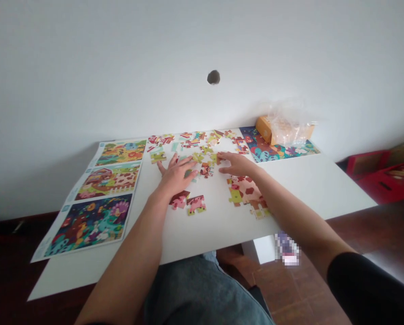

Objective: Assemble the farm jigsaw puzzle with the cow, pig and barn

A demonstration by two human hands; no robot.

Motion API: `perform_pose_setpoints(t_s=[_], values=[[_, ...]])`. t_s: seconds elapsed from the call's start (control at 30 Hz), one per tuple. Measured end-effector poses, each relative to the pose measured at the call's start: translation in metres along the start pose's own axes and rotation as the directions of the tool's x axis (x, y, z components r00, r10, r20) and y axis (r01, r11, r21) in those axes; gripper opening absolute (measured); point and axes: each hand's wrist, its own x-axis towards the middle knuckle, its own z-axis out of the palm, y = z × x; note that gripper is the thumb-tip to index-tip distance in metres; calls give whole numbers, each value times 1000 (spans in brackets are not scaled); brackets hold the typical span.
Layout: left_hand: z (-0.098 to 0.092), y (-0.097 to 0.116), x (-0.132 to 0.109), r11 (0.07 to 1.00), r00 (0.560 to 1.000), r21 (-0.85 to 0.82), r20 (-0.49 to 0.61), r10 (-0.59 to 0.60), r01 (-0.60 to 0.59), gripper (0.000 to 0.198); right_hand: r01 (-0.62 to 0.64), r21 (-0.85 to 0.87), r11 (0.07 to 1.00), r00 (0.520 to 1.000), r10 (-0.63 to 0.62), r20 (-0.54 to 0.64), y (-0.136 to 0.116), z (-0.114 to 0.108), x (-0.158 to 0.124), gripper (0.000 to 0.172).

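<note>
My left hand [177,174] lies with spread fingers over the table, among loose jigsaw pieces and partly covering some. My right hand [236,164] is a little to the right, thumb apart from the fingers; its fingertips touch a green and brown jigsaw piece [218,159]. Between the hands are joined green pieces [204,155] and a piece with a brown animal [206,169]. Below my right hand lies a joined cow section [250,190], partly hidden by my forearm. Two pink pig pieces [197,204] rest below my left hand.
More loose pieces [192,139] lie along the wall side of the white table [195,239]. A sheet with three printed pictures [109,180] covers the left side. At the back right, an orange box [265,129] and clear plastic bag [290,126] sit on a dark picture [273,151].
</note>
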Motion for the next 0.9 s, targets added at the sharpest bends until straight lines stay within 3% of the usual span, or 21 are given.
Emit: perform_pose_setpoints(t_s=[0.1, 0.23, 0.3, 0.6, 0.77, 0.9], values=[[-4, 1, -2, 999, 999, 4, -6, -34, 34, 33, 35, -29, 999, 998, -37, -58, -5, 4, -3, 60], [-7, 2, -1, 995, 994, 14, -52, -93, 94, 29, 59, -62, 996, 985, -68, -156, -12, 8, -4, 34], [-7, 4, 1, 994, 992, 8, -65, -105, 105, 27, 48, -78, 996, 980, -62, -188, -15, 10, -3, 29], [-6, 33, 22, 992, 989, 52, -91, -112, 118, 17, 30, -139, 990, 993, -45, -107, -18, 2, 12, 28], [-9, 20, 17, 992, 977, 39, -181, -111, 120, 17, 22, -149, 989, 980, -51, -193, -9, 8, 23, 44], [-13, 4, 8, 974, 961, 80, -199, -194, 213, 28, 45, -135, 990, 987, -65, -147, -5, 26, 27, 51]])
